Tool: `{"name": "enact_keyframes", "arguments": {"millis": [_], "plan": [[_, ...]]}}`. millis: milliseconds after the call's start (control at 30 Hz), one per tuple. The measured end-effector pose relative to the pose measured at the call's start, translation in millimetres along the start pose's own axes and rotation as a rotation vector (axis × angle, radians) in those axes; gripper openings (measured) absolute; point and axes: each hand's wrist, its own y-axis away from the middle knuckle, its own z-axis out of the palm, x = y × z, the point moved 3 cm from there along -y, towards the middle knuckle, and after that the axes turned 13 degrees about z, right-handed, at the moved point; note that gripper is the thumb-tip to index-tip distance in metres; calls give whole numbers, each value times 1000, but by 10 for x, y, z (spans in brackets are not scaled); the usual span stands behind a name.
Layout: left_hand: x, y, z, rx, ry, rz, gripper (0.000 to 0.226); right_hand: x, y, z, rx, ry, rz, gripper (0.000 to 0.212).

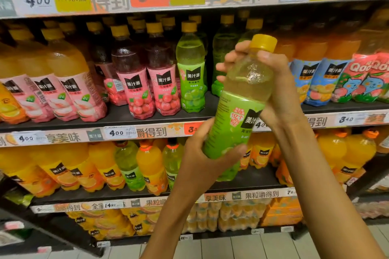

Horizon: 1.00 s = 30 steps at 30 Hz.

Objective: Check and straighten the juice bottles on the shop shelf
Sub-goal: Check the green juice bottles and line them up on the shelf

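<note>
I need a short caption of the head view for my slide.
Both hands hold a green juice bottle tilted before the shelf: left hand at base, right hand near cap.

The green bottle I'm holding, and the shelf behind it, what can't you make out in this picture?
Head view only:
- Green bottle: the label is turned sideways and its small print is blurred; the left hand covers the base, the right hand part of the neck.
- Shelf slot it may have come from: hidden behind the bottle.
- Back-row bottles: in shadow, labels unreadable.
- Price tag: partly hidden by the bottle and right hand.
</note>
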Motion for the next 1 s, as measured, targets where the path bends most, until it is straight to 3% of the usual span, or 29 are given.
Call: {"name": "enact_keyframes", "arguments": {"millis": [133,267,400,467,533,600,667,767,867,1000], "plan": [[-56,-3,-45,52,-118,-9,60,11,-6,86,-40,108,60,18],[-102,34,-99,-34,19,-56,60,31,-30,122,-84,70,99,10],[-110,114,-116,-130,183,-144,58,21,-9,219,-288,-46,113,31],[-148,135,-87,-147,221,-199,67,29,-12,253,-313,-41,110,33],[-144,120,-94,-118,211,-172,68,22,-32,236,-220,13,83,25],[-106,85,-118,-62,158,-92,50,-7,-31,194,-92,133,2,20],[-76,56,-117,-27,65,-20,36,-15,-27,187,-5,195,-56,26],[-93,70,-92,-35,10,-3,36,17,-36,202,19,166,-59,31],[-124,109,-146,-107,86,-82,37,12,-37,222,-79,56,-5,33],[-165,176,-133,-194,208,-226,66,-11,-29,258,-246,-147,139,45]]}}
